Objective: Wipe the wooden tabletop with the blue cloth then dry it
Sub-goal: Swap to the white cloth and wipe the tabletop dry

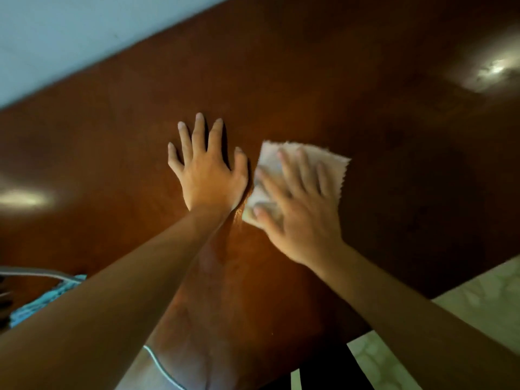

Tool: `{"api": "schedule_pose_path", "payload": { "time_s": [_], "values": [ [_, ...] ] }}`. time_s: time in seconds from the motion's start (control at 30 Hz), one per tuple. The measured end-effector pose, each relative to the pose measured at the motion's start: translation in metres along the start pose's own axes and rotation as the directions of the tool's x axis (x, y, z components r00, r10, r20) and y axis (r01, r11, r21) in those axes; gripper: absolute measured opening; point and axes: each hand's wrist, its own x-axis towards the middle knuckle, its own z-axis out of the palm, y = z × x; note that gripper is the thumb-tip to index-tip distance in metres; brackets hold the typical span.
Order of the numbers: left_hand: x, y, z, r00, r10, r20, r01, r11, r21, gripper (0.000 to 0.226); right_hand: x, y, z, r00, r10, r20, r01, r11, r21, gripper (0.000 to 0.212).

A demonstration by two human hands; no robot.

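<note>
No legible txt, labels, brands, nos. or signs anywhere in the view.

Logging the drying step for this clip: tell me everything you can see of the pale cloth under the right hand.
The pale cloth is off-white to light pink, soft-looking, folded into a rough square with frayed or zigzag edges. It lies flat on the wooden tabletop, just right of the flat left hand, apart from it or barely touching. The right hand presses on it with spread, straight fingers and covers much of it. Hand and cloth are motion-blurred, so finer texture cannot be told.
</note>
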Motion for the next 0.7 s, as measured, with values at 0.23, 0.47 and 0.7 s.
{"api": "schedule_pose_path", "payload": {
  "time_s": [0.23,0.47,0.7],
  "values": [
    [-0.005,-0.001,-0.005,0.997,0.077,-0.019,-0.079,0.992,-0.100,0.056,0.022,0.092,-0.024,0.975,0.220,-0.033,-0.222,0.973,-0.068,0.071],
    [-0.040,0.026,0.009,0.917,0.391,0.079,-0.385,0.919,-0.080,0.054,-0.054,0.013,0.007,0.995,0.070,-0.067,-0.072,0.997,-0.033,0.065],
    [-0.043,0.024,0.017,0.903,0.426,0.059,-0.426,0.905,-0.002,0.054,-0.024,0.093,-0.021,0.945,0.325,-0.044,-0.328,0.941,-0.082,0.079]
  ]
}}
